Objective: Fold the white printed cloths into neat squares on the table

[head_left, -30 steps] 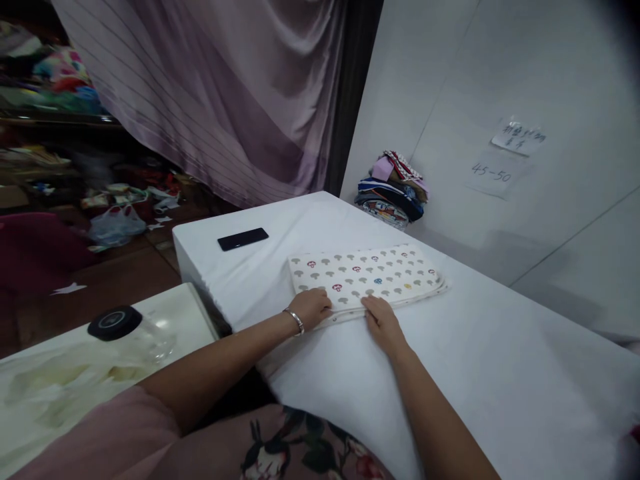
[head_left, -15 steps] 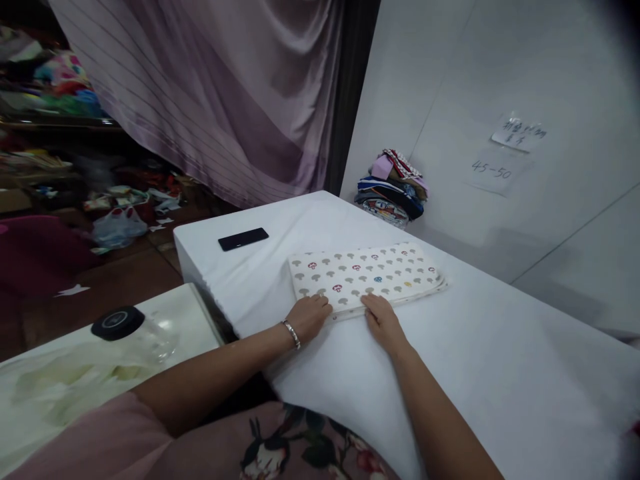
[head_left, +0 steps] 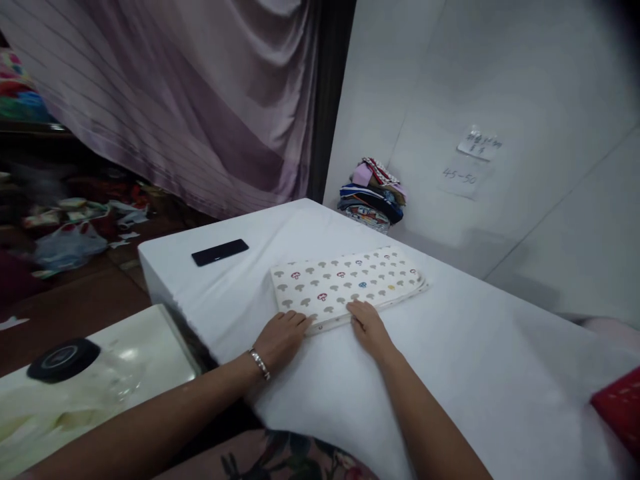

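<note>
A folded cream cloth with a mushroom print (head_left: 345, 283) lies flat on the white-covered table (head_left: 475, 360). My left hand (head_left: 281, 339) rests palm down at the cloth's near left corner, fingers stretched out, a bracelet on the wrist. My right hand (head_left: 367, 325) lies flat just to the right, its fingertips touching the cloth's near edge. Neither hand holds anything.
A black phone (head_left: 220, 252) lies at the table's far left. A pile of folded clothes (head_left: 371, 195) sits against the white wall. A clear jar with a black lid (head_left: 65, 363) stands on a lower surface at left. Something red (head_left: 620, 407) shows at the right edge. Purple curtain behind.
My left hand has slid back off the cloth toward its near edge. The camera has turned to the right, so everything sits further left and something red has come into view.
</note>
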Tool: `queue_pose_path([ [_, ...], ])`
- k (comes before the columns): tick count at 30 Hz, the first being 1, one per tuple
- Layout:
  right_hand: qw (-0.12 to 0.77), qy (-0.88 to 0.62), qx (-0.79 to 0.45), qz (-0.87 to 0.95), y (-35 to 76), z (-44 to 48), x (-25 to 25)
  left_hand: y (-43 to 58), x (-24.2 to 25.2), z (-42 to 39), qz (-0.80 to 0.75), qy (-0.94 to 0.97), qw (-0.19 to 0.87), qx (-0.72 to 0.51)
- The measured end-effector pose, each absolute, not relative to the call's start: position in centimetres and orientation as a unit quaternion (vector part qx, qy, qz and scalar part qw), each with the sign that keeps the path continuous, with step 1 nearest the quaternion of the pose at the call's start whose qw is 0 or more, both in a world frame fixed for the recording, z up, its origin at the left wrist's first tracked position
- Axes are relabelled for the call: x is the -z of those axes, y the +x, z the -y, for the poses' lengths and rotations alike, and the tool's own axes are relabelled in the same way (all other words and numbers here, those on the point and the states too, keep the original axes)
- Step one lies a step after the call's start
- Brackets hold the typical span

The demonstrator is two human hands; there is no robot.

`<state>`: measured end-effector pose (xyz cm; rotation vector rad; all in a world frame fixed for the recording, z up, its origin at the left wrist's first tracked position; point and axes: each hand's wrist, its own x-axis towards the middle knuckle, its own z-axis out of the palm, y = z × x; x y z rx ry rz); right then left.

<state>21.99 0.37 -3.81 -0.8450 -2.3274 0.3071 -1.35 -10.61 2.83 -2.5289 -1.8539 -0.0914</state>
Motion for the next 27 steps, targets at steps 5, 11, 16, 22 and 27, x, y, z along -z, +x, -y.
queue_pose_path([
  [5,0.311,-0.338,-0.091,0.883,21.8,-0.2,3.9,-2.3,-2.2,10.5,0.58,-0.813,0.02,0.041],
  [11,0.295,-0.349,-0.086,0.885,21.7,-0.1,3.7,-2.4,-1.1,10.6,0.571,-0.819,0.025,0.055],
  [16,0.287,-0.349,-0.094,0.887,21.9,-0.1,3.5,-1.2,-1.9,9.9,0.578,-0.813,0.027,0.069],
  [22,0.347,-0.299,-0.084,0.885,22.4,-0.4,3.6,0.8,-2.2,8.3,0.571,-0.817,0.053,0.062],
  [27,0.367,-0.29,-0.074,0.881,22.5,-0.9,4.2,1.5,-1.8,7.1,0.566,-0.818,0.083,0.059],
])
